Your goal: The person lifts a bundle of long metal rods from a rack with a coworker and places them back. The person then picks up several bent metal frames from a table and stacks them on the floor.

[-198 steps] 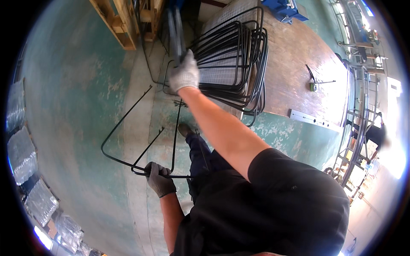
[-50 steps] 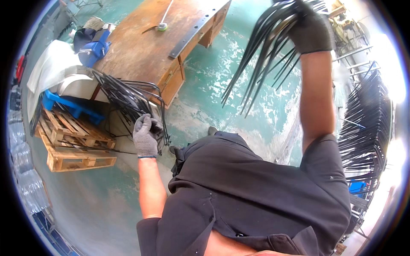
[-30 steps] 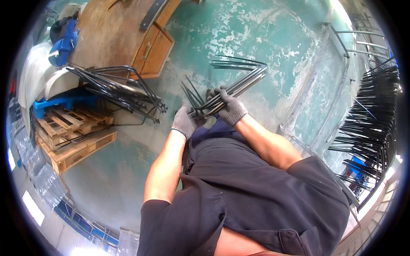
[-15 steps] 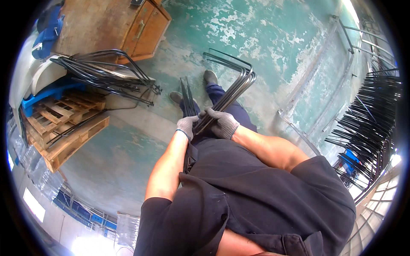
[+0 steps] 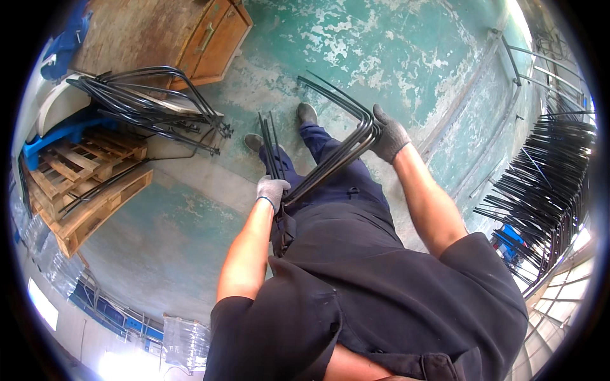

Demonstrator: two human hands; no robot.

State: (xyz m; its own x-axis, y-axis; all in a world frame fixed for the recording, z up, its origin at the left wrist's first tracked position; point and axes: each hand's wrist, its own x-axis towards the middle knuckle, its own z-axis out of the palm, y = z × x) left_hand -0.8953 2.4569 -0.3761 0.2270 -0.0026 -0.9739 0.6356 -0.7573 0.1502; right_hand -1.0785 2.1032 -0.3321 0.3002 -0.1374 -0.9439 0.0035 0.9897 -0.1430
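Observation:
In front of my waist is a bundle of black U-shaped bent metal rods [image 5: 330, 164], its long middle stretch slanting up to the right. My left hand [image 5: 273, 189], in a light grey knitted glove, is closed round the bundle at its lower left bend. The gloved right hand [image 5: 391, 138] rests against the outer side of the upper right bend, thumb stretched up and apart; its fingers are partly hidden. Both free ends of the rods point away from me, over my legs and the floor.
More bent black rods [image 5: 152, 108] lie at left beside a wooden cabinet [image 5: 213, 38]. Wooden pallets [image 5: 105, 203] stand below them. A dense rack of black rods [image 5: 540, 184] is at right, near a metal frame on the worn green floor [image 5: 406, 51].
My right hand has left the middle of the bundle near my left hand and moved up and right to the far bend. The left hand keeps its hold.

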